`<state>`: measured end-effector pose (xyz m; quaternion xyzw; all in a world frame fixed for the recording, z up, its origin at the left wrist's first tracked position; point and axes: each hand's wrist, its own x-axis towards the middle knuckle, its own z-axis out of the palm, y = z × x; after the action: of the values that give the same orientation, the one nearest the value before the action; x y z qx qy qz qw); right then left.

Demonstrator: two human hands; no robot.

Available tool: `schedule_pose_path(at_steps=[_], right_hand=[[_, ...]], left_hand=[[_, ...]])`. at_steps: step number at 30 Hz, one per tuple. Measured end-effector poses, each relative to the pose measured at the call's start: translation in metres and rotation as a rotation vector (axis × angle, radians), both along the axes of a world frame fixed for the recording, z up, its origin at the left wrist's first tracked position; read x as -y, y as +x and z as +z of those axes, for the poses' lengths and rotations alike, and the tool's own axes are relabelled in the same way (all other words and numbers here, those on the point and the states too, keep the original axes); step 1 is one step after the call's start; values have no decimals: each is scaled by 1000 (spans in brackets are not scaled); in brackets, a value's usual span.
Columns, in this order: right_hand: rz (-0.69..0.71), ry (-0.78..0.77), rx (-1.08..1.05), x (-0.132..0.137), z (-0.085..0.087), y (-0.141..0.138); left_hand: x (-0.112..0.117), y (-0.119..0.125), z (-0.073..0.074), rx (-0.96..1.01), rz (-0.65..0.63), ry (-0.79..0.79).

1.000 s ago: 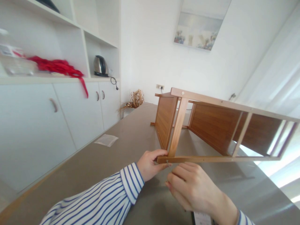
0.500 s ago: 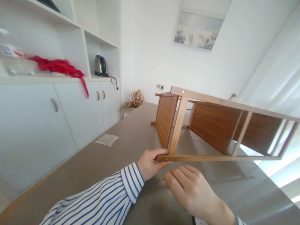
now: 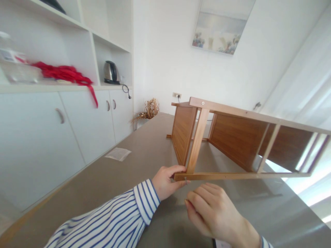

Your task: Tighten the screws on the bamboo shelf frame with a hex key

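A wooden shelf unit with slatted brown panels lies on its side on the table. My left hand is closed round the near corner of its frame, fingers above the lower rail and thumb below. Beside that thumb, a thin metal piece sticks out at the rail's end; it is too small to tell whether it is a bolt or a key. Just right of it and lower, my right hand is curled with the fingertips turned in. What those fingers hold, if anything, is hidden.
The grey-brown table carries a small flat clear packet on the left. Part of a dark-edged object shows beneath my right wrist. White cabinets line the left side, with an electric kettle on a shelf.
My right hand has drawn slightly right and down from the rail's end. The thin rod that ran towards its fingers now shows only as a short piece. The near frame has shifted slightly down.
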<state>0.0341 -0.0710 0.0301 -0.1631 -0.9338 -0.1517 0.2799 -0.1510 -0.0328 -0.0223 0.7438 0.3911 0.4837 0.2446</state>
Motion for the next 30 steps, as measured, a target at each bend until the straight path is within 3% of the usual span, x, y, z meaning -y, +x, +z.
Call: schedule_pose_path(at_steps=[11, 18, 25, 30], right_hand=[[-72, -28, -98, 4, -5, -3], [-57, 9, 35, 6, -1, -3], [-50, -24, 6, 5, -8, -5], [-42, -4, 35, 3, -1, -1]], left_hand=[[3, 1, 5, 11, -5, 3], [4, 2, 6, 52, -10, -62], [3, 3, 5, 45, 4, -72], [3, 3, 6, 38, -6, -69]])
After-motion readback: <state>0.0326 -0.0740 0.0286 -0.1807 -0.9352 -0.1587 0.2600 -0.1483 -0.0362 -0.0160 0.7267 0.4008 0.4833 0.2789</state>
